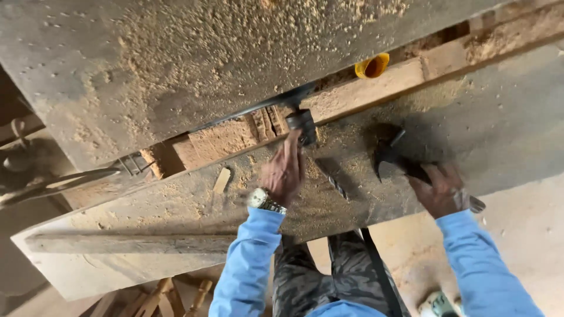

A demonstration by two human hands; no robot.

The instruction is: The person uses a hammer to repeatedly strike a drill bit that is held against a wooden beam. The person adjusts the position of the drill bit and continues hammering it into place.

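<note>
View from above a grey, sawdust-strewn worktop (499,135), seen by the person standing at it. Both arms wear light blue sleeves.

The left hand (284,170), with a silver wristwatch (262,199) on its wrist, sits near the centre of the picture. Its fingers are stretched out towards twelve o'clock, their tips touching a small dark metal piece (302,126) at the edge of a gap in the worktop; the hand is blurred, so whether it grips the piece cannot be told.

The right hand (442,189), at about four o'clock from centre, is closed around the handle of a dark claw hammer (390,159), whose head rests on the worktop just at the hand's ten o'clock.

Between the two hands a twisted drill bit (337,186) lies flat in the sawdust. A small wood offcut (221,179) lies at the left hand's nine o'clock. A yellow cup-like object (372,66) sits in the gap at one o'clock.
</note>
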